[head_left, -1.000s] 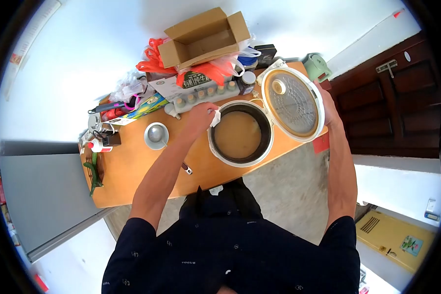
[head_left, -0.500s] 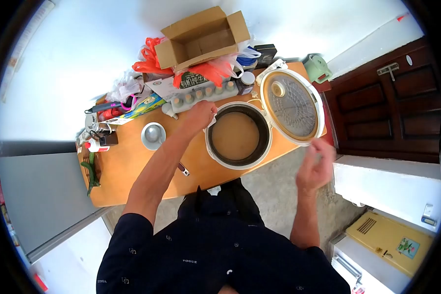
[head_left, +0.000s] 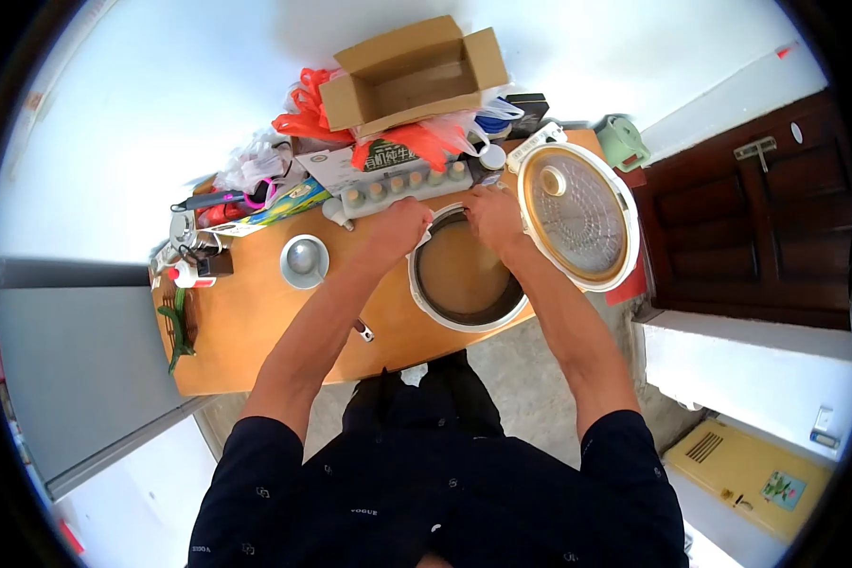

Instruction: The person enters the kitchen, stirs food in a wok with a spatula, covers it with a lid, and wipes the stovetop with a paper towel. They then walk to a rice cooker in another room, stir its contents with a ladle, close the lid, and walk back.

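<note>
A round cooker pot with cloudy brownish liquid in it stands on the wooden table, its lid swung open to the right. My left hand is closed on a small white cloth or tissue at the pot's upper left rim. Over the pot's upper edge is my right hand, its fingers curled down near the rim; what they hold, if anything, is hidden. A bowl with a ladle sits left of my left forearm.
Behind the pot are bottles in a pack, an open cardboard box and red plastic bags. Green vegetables lie at the table's left end. A green kettle stands behind the lid. A brown handle lies near the front edge.
My right hand has let go of the open lid, dropped below it, then moved left and up to the pot's upper rim. My left hand has stayed at the rim with the white piece.
</note>
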`<act>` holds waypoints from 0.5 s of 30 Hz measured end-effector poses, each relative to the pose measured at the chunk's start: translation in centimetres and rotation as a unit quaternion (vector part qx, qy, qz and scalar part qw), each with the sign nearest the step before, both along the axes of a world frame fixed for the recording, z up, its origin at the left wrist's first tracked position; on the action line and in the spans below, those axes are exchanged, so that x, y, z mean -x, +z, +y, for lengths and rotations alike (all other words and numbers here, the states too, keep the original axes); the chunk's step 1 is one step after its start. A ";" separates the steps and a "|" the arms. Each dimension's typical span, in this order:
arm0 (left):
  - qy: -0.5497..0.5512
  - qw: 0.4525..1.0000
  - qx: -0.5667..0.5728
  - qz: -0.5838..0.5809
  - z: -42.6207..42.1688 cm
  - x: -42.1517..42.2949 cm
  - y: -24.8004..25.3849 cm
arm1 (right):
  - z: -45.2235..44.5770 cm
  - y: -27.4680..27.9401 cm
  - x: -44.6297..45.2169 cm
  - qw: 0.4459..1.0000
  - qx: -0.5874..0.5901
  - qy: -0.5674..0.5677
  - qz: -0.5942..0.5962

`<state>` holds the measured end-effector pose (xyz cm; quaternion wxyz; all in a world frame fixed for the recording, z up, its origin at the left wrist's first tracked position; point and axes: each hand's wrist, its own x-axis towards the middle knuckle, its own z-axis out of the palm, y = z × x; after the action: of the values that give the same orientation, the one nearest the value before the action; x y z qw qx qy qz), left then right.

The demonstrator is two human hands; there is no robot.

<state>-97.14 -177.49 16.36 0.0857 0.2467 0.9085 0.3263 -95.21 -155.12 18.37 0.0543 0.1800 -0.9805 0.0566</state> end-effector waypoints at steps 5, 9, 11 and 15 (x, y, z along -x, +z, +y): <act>-0.031 0.999 0.033 0.027 -1.2 -1.9 1.0 | 0.0 0.0 0.2 1.000 -0.016 0.001 -0.014; -0.036 0.992 0.074 0.095 -2.5 -4.9 1.0 | -0.1 0.1 0.3 1.000 -0.013 -0.012 -0.025; -0.016 0.991 0.100 0.086 -2.8 -6.7 1.0 | 0.0 0.0 0.3 0.999 -0.011 -0.010 -0.029; 0.046 0.997 0.055 0.029 -3.0 -10.3 1.5 | 0.2 -0.3 0.4 1.000 0.001 -0.010 -0.023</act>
<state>-86.81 -180.49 17.83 0.0578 0.2093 0.9375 0.2719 -95.60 -154.93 18.07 0.0323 0.1689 -0.9832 0.0613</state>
